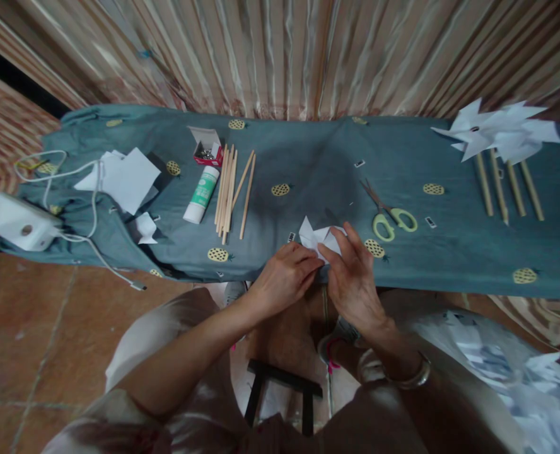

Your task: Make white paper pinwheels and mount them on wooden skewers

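Observation:
A small white paper pinwheel [309, 236], its points partly folded up, is at the table's front edge between my hands. My left hand [284, 277] pinches its near edge, fingers pressed together. With bent fingers, my right hand [355, 284] grips the paper's right side; part of the sheet is hidden behind them. Green-handled scissors [388, 217] lie spread apart, just right of my right hand. Left of the paper are several thin wooden sticks [227, 189]. A white and green glue tube [201, 194] rests beside them.
A red box [208, 151] of small metal pieces stands open behind the glue. White paper squares [131, 180], a white power strip [17, 221] and its cables occupy the left end. Finished pinwheels [507, 132] on sticks lie at the right. A curtain [299, 57] hangs behind the table.

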`<state>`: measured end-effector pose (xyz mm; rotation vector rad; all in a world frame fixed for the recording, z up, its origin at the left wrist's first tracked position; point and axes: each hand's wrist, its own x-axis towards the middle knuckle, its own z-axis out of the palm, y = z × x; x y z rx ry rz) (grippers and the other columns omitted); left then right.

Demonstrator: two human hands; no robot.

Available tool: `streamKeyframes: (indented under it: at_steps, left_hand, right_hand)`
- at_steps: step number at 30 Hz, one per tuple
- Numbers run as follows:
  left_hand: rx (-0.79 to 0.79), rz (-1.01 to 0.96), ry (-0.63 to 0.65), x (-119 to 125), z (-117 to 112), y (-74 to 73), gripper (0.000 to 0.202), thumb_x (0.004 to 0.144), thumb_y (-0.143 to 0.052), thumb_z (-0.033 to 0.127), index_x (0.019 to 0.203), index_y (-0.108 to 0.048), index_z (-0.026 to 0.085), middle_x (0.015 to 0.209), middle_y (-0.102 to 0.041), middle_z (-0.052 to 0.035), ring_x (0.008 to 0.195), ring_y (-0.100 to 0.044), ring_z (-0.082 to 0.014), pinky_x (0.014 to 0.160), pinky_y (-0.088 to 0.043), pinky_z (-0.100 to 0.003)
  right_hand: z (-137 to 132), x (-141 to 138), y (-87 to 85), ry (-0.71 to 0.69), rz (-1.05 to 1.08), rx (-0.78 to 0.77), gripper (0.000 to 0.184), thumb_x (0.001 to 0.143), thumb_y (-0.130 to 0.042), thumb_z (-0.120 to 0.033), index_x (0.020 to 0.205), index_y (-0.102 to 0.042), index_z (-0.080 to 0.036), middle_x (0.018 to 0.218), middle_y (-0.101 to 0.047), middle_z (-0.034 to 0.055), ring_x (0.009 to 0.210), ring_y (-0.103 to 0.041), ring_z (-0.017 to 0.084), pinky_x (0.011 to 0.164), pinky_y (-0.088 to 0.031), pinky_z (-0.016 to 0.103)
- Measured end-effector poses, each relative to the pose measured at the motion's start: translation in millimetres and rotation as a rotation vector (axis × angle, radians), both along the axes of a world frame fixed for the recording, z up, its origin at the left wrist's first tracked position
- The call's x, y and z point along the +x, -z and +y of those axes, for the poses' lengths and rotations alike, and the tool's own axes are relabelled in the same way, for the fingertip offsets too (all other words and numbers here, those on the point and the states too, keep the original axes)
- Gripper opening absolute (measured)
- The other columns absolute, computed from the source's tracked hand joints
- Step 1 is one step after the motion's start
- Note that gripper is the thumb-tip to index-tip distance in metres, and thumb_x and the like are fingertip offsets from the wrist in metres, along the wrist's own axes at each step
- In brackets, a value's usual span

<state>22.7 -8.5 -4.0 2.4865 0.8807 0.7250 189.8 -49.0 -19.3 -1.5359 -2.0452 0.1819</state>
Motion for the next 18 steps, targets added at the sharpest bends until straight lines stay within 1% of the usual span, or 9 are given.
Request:
streamKeyframes:
  at_steps: [3, 6, 8, 10, 12, 14, 16, 18]
  left_hand:
    - [-0.012, 0.009, 0.003, -0.6, 0.3, -0.7, 0.019, 0.091, -0.052, 0.014, 0.102, -0.067, 0.012, 0.096, -0.07, -0.0078, 0.09, -0.059, -0.019, 0.081, -0.054, -0.035]
    - [-0.026, 0.004, -0.001, -0.5, 0.6, -0.3, 0.019, 0.091, -0.052, 0.014, 0.101, -0.067, 0.013, 0.096, -0.069, -0.0079, 0.091, -0.059, -0.0188, 0.082, -0.054, -0.035]
    - [-0.021, -0.002, -0.001, -0.4, 0.6, 0.0, 0.019, 0.09, -0.052, 0.014, 0.102, -0.067, 0.013, 0.096, -0.069, -0.0083, 0.091, -0.059, -0.0189, 0.081, -0.054, -0.035]
    - [-0.01, -0.008, 0.004, -0.6, 0.5, -0.3, 0.02, 0.089, -0.052, 0.013, 0.103, -0.067, 0.012, 0.096, -0.069, -0.0089, 0.091, -0.059, -0.0194, 0.08, -0.054, -0.035]
    - [-0.007, -0.014, 0.012, -1.0, 0.4, -0.9, 0.02, 0.089, -0.053, 0.012, 0.103, -0.067, 0.011, 0.095, -0.069, -0.0093, 0.09, -0.058, -0.0198, 0.08, -0.054, -0.035]
    - [-0.02, -0.013, 0.015, -1.4, 0.4, -1.5, 0.02, 0.089, -0.053, 0.013, 0.103, -0.067, 0.011, 0.095, -0.069, -0.0093, 0.09, -0.058, -0.0199, 0.08, -0.054, -0.035]
    - [-0.035, -0.007, 0.008, -1.5, 0.5, -1.8, 0.02, 0.089, -0.053, 0.013, 0.103, -0.067, 0.012, 0.095, -0.068, -0.0088, 0.09, -0.059, -0.0199, 0.08, -0.054, -0.036]
    - [-0.052, -0.006, -0.001, -1.1, 0.6, -1.5, 0.02, 0.089, -0.053, 0.014, 0.103, -0.067, 0.014, 0.095, -0.069, -0.0083, 0.091, -0.06, -0.02, 0.081, -0.054, -0.036]
  right_hand:
    - [-0.2, -0.3, 0.9, -0.001, 0.013, -0.008, 0.046, 0.089, -0.037, -0.004, 0.123, -0.053, -0.028, 0.144, -0.044, 0.0083, 0.144, -0.025, 0.029, 0.107, -0.035, 0.059]
    - [-0.6, 5.0, -0.7, -0.022, 0.054, -0.015, 0.047, 0.088, -0.036, -0.003, 0.125, -0.053, -0.027, 0.145, -0.043, 0.0082, 0.143, -0.026, 0.029, 0.108, -0.035, 0.058]
    - [-0.8, 10.0, -3.8, -0.023, 0.098, -0.03, 0.045, 0.089, -0.038, -0.007, 0.129, -0.051, -0.024, 0.146, -0.041, 0.0097, 0.142, -0.03, 0.028, 0.109, -0.036, 0.055]
    - [-0.5, 14.3, -7.4, 0.017, 0.137, -0.037, 0.045, 0.09, -0.042, -0.013, 0.134, -0.046, -0.022, 0.145, -0.043, 0.0124, 0.137, -0.037, 0.028, 0.108, -0.039, 0.053]
    - [0.7, 16.1, -10.0, 0.09, 0.165, -0.041, 0.049, 0.089, -0.046, -0.019, 0.138, -0.041, -0.021, 0.136, -0.052, 0.0142, 0.126, -0.05, 0.028, 0.102, -0.045, 0.051]
    - [2.9, 14.9, -11.4, 0.151, 0.19, -0.067, 0.054, 0.088, -0.049, -0.022, 0.14, -0.039, -0.019, 0.124, -0.061, 0.0138, 0.109, -0.061, 0.027, 0.092, -0.052, 0.049]
    - [5.7, 11.4, -12.8, 0.191, 0.233, -0.121, 0.057, 0.085, -0.052, -0.023, 0.141, -0.037, -0.017, 0.115, -0.066, 0.0131, 0.094, -0.065, 0.025, 0.086, -0.055, 0.047]
    - [8.6, 7.3, -15.3, 0.232, 0.295, -0.176, 0.06, 0.083, -0.053, -0.022, 0.141, -0.038, -0.015, 0.113, -0.067, 0.0132, 0.085, -0.066, 0.023, 0.081, -0.056, 0.045]
